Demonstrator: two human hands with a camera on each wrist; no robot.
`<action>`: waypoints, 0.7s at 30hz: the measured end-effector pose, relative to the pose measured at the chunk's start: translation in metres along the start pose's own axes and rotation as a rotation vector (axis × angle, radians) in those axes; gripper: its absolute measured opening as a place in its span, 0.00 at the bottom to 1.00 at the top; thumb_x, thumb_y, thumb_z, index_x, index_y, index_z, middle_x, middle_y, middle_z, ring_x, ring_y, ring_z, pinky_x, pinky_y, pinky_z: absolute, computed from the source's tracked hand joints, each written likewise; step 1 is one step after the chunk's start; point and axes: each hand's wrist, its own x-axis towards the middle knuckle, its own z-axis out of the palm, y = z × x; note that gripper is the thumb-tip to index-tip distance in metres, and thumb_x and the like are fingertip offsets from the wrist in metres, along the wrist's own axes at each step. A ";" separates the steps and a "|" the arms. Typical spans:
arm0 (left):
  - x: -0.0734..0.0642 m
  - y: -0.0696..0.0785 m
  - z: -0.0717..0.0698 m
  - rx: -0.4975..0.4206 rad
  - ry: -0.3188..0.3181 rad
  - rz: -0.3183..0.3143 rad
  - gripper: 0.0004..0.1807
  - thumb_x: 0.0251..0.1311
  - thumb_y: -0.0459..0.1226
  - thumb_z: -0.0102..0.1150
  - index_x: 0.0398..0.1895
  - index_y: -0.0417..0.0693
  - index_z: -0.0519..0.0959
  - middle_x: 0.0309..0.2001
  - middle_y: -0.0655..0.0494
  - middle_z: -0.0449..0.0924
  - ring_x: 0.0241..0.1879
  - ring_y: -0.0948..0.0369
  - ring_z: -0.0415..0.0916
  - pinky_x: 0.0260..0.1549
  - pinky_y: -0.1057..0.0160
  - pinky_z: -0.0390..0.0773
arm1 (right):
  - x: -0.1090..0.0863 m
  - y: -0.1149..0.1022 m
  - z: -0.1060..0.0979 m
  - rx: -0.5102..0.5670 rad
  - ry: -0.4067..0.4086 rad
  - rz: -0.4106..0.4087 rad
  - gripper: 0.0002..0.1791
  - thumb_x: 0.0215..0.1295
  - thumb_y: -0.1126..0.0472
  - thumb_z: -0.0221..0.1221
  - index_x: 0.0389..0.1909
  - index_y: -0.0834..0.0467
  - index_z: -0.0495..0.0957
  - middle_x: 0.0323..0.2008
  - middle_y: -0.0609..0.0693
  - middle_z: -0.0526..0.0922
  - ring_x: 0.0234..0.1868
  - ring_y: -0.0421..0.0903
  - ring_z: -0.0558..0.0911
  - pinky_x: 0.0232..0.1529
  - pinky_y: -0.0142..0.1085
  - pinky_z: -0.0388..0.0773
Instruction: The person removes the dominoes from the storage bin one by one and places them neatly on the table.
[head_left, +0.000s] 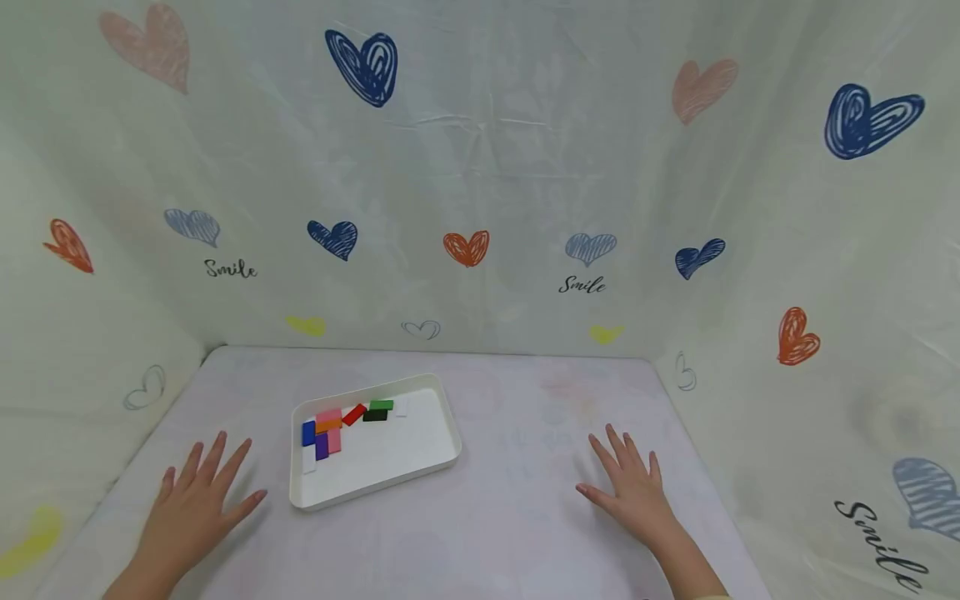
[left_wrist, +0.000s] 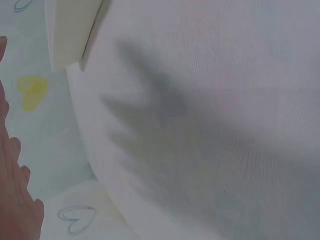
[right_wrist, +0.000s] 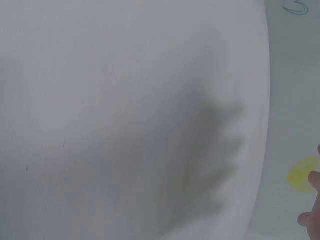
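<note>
A white tray [head_left: 390,454] lies slightly turned on the table, left of the middle in the head view. Several small coloured rectangular blocks are grouped along its left and back sides, among them a blue block [head_left: 308,432], a purple block [head_left: 322,446], an orange block [head_left: 328,425], a red block [head_left: 354,414] and a green block [head_left: 381,405]. My left hand [head_left: 191,508] is spread beside the tray's left end, holding nothing. Well to the tray's right, my right hand [head_left: 630,487] has its fingers spread, also with nothing in it. Both wrist views show the hands' shadows on the tabletop.
The white table [head_left: 510,533] has its back edge against a pale curtain [head_left: 495,183] printed with hearts and the word Smile. The same curtain hangs along the left and right sides. In the left wrist view, the tray's corner [left_wrist: 72,35] shows at upper left.
</note>
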 end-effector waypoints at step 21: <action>0.040 0.023 0.037 -0.507 -0.019 -0.103 0.44 0.67 0.45 0.56 0.76 0.39 0.43 0.74 0.30 0.35 0.69 0.30 0.37 0.59 0.26 0.43 | 0.048 -0.081 0.032 0.432 -0.046 -0.071 0.45 0.62 0.43 0.63 0.75 0.53 0.55 0.75 0.57 0.51 0.73 0.62 0.52 0.64 0.68 0.50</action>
